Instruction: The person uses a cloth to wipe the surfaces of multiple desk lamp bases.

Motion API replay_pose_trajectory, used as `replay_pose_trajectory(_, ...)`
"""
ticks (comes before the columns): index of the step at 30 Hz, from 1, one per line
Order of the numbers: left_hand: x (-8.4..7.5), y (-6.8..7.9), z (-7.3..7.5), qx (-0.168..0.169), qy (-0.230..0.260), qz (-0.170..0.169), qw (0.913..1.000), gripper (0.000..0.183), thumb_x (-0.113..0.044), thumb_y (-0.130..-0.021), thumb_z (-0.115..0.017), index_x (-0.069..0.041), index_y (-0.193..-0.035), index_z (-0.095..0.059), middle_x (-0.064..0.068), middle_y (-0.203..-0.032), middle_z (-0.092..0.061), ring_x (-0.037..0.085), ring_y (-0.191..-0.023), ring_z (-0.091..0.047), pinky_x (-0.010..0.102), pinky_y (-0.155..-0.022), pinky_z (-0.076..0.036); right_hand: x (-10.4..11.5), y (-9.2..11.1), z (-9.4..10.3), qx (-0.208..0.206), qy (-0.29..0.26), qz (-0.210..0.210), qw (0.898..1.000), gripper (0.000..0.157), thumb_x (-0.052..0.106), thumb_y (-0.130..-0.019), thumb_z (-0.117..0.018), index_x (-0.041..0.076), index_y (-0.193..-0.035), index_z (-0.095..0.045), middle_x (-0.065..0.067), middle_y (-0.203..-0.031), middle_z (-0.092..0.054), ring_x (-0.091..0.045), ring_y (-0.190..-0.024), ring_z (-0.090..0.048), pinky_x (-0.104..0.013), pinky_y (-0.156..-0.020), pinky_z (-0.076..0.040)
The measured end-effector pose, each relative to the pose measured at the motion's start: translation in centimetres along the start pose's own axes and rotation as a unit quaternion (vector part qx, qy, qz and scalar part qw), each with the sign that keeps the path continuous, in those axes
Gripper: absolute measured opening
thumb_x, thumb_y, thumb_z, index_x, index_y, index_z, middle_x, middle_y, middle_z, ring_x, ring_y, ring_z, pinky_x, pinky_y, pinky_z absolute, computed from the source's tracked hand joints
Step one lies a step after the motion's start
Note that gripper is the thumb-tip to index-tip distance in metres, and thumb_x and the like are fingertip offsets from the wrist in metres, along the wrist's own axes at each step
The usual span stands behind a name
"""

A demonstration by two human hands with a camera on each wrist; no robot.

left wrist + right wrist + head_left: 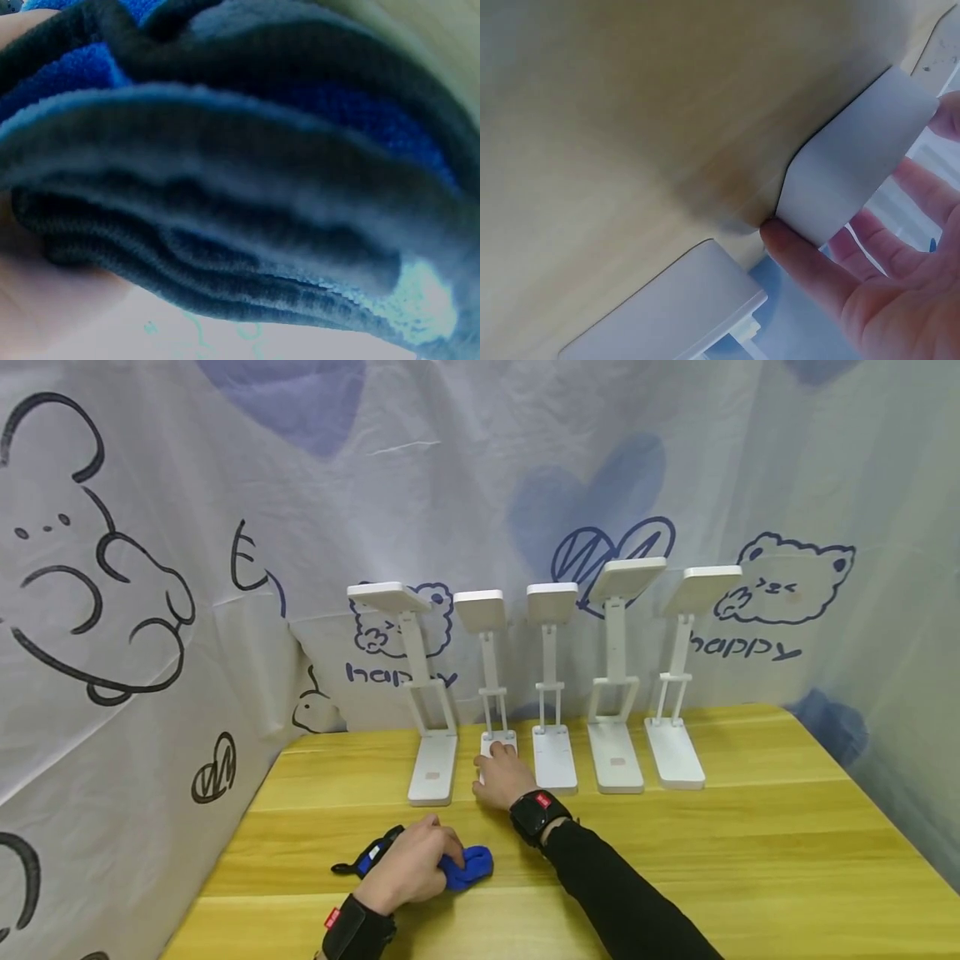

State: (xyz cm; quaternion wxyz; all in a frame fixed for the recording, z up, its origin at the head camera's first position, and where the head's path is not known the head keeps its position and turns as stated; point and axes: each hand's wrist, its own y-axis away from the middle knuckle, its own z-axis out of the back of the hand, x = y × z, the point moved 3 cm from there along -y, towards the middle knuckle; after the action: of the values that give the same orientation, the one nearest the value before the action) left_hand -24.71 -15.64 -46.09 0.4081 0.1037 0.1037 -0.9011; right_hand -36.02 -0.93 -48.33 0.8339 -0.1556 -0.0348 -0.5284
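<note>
Five white folding phone stands are lined up along the back of the table. My right hand grips the base of the second phone stand from the left, its fingers spread across that base. The right wrist view shows the white base between thumb and fingers. Lower on the table, my left hand holds a bunched blue cloth with black edging. Up close in the left wrist view, the folded cloth fills most of the picture and hides the fingers.
On the left stands another phone stand. To the right are three more: one close by, a taller one and one at the far end. A printed white curtain hangs behind the wooden table.
</note>
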Motion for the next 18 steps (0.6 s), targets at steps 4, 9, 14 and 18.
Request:
replay_pose_trajectory(4, 0.1, 0.1, 0.0, 0.007, 0.001, 0.008, 0.9999, 0.04, 0.009, -0.062, -0.063, -0.023, -0.081, -0.077, -0.011, -0.087, -0.069, 0.011, -0.077, -0.047, 0.031, -0.069, -0.047, 0.2, 0.4, 0.1, 0.0, 0.007, 0.011, 1.0, 0.038, 0.033, -0.086, -0.062, 0.014, -0.119, -0.065, -0.016, -0.12, -0.053, -0.034, -0.109, -0.047, -0.045, -0.088, -0.048)
replay_pose_trajectory(9, 0.2, 0.3, 0.0, 0.015, 0.01, 0.016, 0.9997, 0.039, 0.008, -0.064, -0.063, -0.024, -0.082, -0.077, -0.011, -0.088, -0.068, 0.012, -0.079, -0.047, 0.033, -0.071, -0.048, 0.5, 1.2, 0.4, -0.001, 0.006, 0.026, 1.0, 0.039, 0.033, -0.084, -0.062, 0.014, -0.117, -0.066, -0.015, -0.116, -0.055, -0.032, -0.104, -0.049, -0.044, -0.085, -0.049)
replay_pose_trajectory(14, 0.2, 0.2, 0.0, 0.01, 0.01, 0.012, 0.9998, 0.039, 0.008, -0.064, -0.063, -0.024, -0.081, -0.077, -0.011, -0.087, -0.068, 0.011, -0.079, -0.048, 0.033, -0.07, -0.048, 0.6, 2.0, 0.7, -0.004, 0.004, 0.032, 0.999, 0.039, 0.034, -0.083, -0.063, 0.014, -0.117, -0.066, -0.014, -0.115, -0.055, -0.03, -0.102, -0.049, -0.043, -0.083, -0.049)
replay_pose_trajectory(18, 0.2, 0.0, -0.1, 0.01, 0.008, 0.006, 0.9999, 0.04, 0.009, -0.063, -0.062, -0.024, -0.082, -0.077, -0.011, -0.087, -0.068, 0.011, -0.078, -0.048, 0.032, -0.069, -0.047, 0.5, 2.9, 0.9, -0.003, -0.002, 0.04, 0.999, 0.038, 0.033, -0.083, -0.062, 0.015, -0.117, -0.066, -0.013, -0.115, -0.055, -0.03, -0.102, -0.049, -0.043, -0.083, -0.049)
